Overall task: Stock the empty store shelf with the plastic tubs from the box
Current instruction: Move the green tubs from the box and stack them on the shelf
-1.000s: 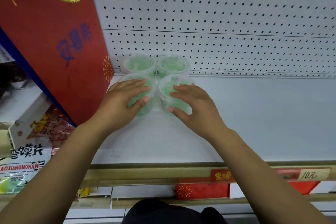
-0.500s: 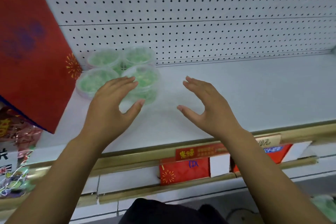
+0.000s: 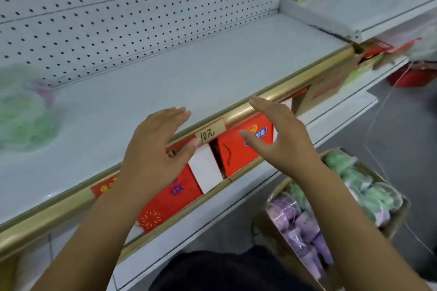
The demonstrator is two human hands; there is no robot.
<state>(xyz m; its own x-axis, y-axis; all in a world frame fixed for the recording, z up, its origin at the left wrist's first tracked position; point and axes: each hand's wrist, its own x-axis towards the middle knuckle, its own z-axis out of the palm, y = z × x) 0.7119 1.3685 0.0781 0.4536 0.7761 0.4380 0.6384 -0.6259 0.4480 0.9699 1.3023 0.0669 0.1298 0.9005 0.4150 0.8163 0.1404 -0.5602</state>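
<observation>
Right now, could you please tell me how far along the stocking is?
Done: a few green tubs stand at the shelf's left end. In hand: nothing; left hand and right hand are open. Left: many packed tubs, green and purple, fill the box.

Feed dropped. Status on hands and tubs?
Left hand, right hand open, empty. Green tubs on shelf, far left. More tubs in box. Nothing blocking.

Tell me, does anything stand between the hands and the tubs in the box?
Nothing visible does. The left hand and right hand hold nothing, and the box below them lies open, its tubs exposed.
</observation>
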